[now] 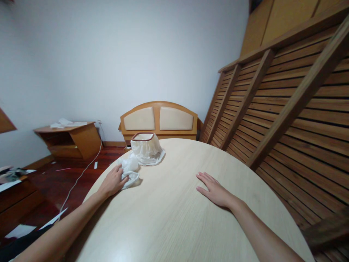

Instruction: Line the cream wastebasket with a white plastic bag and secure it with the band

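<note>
My left hand (113,181) is closed on a crumpled white plastic bag (131,176) near the left edge of the round table (169,203). The bag lies bunched up, with part of it under my fingers. Just behind it stands a small bin (145,147) with a brown rim; a thin white bag covers its sides and spreads onto the tabletop. My right hand (216,190) rests palm down on the right half of the table, fingers stretched out, holding nothing.
Slatted wooden panels (272,98) lean along the right side. Beyond the table stands a padded headboard (158,118). A low cabinet (71,140) with papers on top is at the left; a white cable (81,174) runs across the dark red floor.
</note>
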`<state>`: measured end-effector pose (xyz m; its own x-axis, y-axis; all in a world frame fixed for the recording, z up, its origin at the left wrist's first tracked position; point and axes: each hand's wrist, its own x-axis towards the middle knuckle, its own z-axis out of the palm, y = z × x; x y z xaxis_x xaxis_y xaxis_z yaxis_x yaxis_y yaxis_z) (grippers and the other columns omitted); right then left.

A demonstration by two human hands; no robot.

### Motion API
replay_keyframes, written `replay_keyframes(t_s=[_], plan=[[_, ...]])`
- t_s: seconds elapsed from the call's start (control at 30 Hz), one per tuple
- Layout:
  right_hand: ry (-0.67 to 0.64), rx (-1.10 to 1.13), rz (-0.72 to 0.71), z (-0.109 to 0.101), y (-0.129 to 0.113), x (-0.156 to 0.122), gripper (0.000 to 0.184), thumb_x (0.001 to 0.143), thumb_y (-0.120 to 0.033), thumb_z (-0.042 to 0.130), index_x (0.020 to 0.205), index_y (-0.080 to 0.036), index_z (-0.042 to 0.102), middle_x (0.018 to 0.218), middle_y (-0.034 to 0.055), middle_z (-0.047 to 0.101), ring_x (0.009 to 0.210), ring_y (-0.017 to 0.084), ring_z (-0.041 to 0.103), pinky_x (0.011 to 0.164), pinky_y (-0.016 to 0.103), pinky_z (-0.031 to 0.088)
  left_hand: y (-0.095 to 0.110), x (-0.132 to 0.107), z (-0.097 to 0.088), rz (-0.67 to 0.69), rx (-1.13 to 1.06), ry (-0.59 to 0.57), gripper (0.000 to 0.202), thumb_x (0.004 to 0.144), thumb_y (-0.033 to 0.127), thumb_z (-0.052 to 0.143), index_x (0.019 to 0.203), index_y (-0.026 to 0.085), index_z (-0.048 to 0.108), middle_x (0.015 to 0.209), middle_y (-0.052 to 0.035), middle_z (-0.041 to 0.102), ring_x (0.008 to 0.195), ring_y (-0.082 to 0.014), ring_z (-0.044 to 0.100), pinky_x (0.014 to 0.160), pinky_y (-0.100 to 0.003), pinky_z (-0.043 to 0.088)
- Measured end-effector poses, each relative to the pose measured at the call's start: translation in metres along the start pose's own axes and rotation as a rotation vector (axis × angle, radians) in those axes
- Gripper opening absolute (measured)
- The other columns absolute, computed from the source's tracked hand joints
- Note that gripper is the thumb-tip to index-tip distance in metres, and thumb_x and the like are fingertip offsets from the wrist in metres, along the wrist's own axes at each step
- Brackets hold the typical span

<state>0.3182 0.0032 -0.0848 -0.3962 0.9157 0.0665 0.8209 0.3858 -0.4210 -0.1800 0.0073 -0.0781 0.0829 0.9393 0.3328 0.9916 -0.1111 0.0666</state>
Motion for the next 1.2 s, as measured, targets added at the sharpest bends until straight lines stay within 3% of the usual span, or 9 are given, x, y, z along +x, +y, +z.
replay_keyframes(t_s=[0.13, 0.27, 0.37, 0.47, 0.57, 0.73, 0.83, 1.07, 1.2], plan=[[-0.046, -0.027, 0.020, -0.004, -0.006, -0.001, 0.076, 0.093, -0.063, 0.041, 0.152, -0.015, 0.039, 0.162, 0.0115, 0.028, 0.152, 0.028, 0.020, 0.124, 0.045, 0.017, -0.003, 0.013, 0.000, -0.038, -0.012, -0.018, 0.035, 0.087, 0.042, 0.041, 0.102, 0.015, 0.057, 0.096, -0.0147, 0.068, 0.090, -0.0304, 0.068, 0.084, -0.040, 0.053], [-0.049, -0.043, 0.019, -0.004, -0.004, -0.001, 0.076, 0.093, -0.064, 0.040, 0.152, -0.015, 0.040, 0.163, 0.0108, 0.027, 0.152, 0.028, 0.019, 0.124, 0.045, 0.017, -0.009, 0.017, -0.010, -0.045, -0.029, 0.036, 0.055, 0.084, 0.044, 0.045, 0.130, 0.012, 0.047, 0.124, -0.0174, 0.059, 0.105, -0.0304, 0.065, 0.091, -0.041, 0.053], [-0.049, -0.054, 0.015, -0.003, -0.002, -0.001, 0.076, 0.093, -0.064, 0.040, 0.152, -0.015, 0.040, 0.163, 0.0107, 0.028, 0.152, 0.028, 0.019, 0.123, 0.044, 0.018, -0.007, 0.023, -0.026, -0.038, -0.031, 0.127, 0.052, 0.085, 0.045, 0.045, 0.129, 0.018, 0.051, 0.134, -0.0151, 0.050, 0.114, -0.0320, 0.060, 0.095, -0.046, 0.051], [-0.039, -0.058, 0.015, -0.001, -0.002, 0.000, 0.075, 0.093, -0.064, 0.040, 0.151, -0.015, 0.042, 0.162, 0.0110, 0.030, 0.151, 0.028, 0.021, 0.123, 0.045, 0.019, 0.015, 0.031, -0.043, -0.080, -0.049, 0.333, 0.044, 0.084, 0.038, 0.046, 0.120, 0.015, 0.056, 0.139, -0.0183, 0.043, 0.129, -0.0372, 0.047, 0.106, -0.055, 0.042], [0.001, -0.066, 0.006, 0.001, -0.005, 0.003, 0.072, 0.093, -0.063, 0.041, 0.148, -0.016, 0.047, 0.160, 0.0120, 0.034, 0.150, 0.029, 0.026, 0.122, 0.045, 0.020, 0.068, 0.030, -0.047, -0.011, -0.156, 0.454, 0.037, 0.090, 0.032, 0.041, 0.119, 0.014, 0.054, 0.141, -0.0190, 0.043, 0.134, -0.0349, 0.041, 0.112, -0.055, 0.037], [0.052, -0.090, -0.008, 0.002, -0.012, 0.008, 0.065, 0.094, -0.058, 0.042, 0.143, -0.015, 0.053, 0.156, 0.0122, 0.042, 0.146, 0.027, 0.035, 0.121, 0.043, 0.023, 0.175, 0.008, -0.011, 0.364, -0.259, 0.031, 0.047, 0.094, 0.037, 0.043, 0.135, 0.015, 0.049, 0.154, -0.0165, 0.038, 0.144, -0.0300, 0.034, 0.118, -0.047, 0.032], [0.070, -0.103, 0.002, 0.003, -0.014, 0.010, 0.065, 0.094, -0.058, 0.042, 0.142, -0.017, 0.053, 0.157, 0.0111, 0.041, 0.147, 0.026, 0.033, 0.122, 0.043, 0.021, 0.209, 0.008, 0.017, 0.346, -0.235, -0.250, 0.059, 0.095, 0.048, 0.040, 0.147, 0.019, 0.041, 0.159, -0.0146, 0.034, 0.149, -0.0339, 0.026, 0.120, -0.054, 0.025], [-0.045, -0.174, 0.099, 0.010, -0.027, 0.021, 0.075, 0.093, -0.066, 0.036, 0.154, -0.022, 0.037, 0.164, 0.0084, 0.025, 0.152, 0.028, 0.017, 0.123, 0.048, 0.012, 0.214, 0.040, 0.038, 0.342, -0.240, -0.254, 0.063, 0.094, 0.054, 0.039, 0.149, 0.022, 0.041, 0.160, -0.0121, 0.033, 0.149, -0.0348, 0.026, 0.119, -0.056, 0.024], [-0.079, -0.181, 0.171, 0.016, -0.037, 0.039, 0.083, 0.090, -0.071, 0.036, 0.156, -0.021, 0.031, 0.166, 0.0109, 0.017, 0.153, 0.032, 0.010, 0.122, 0.053, 0.010, 0.213, 0.051, 0.039, 0.358, -0.250, -0.214, 0.052, 0.094, 0.047, 0.043, 0.137, 0.020, 0.054, 0.150, -0.0125, 0.048, 0.140, -0.0303, 0.042, 0.117, -0.046, 0.033]])
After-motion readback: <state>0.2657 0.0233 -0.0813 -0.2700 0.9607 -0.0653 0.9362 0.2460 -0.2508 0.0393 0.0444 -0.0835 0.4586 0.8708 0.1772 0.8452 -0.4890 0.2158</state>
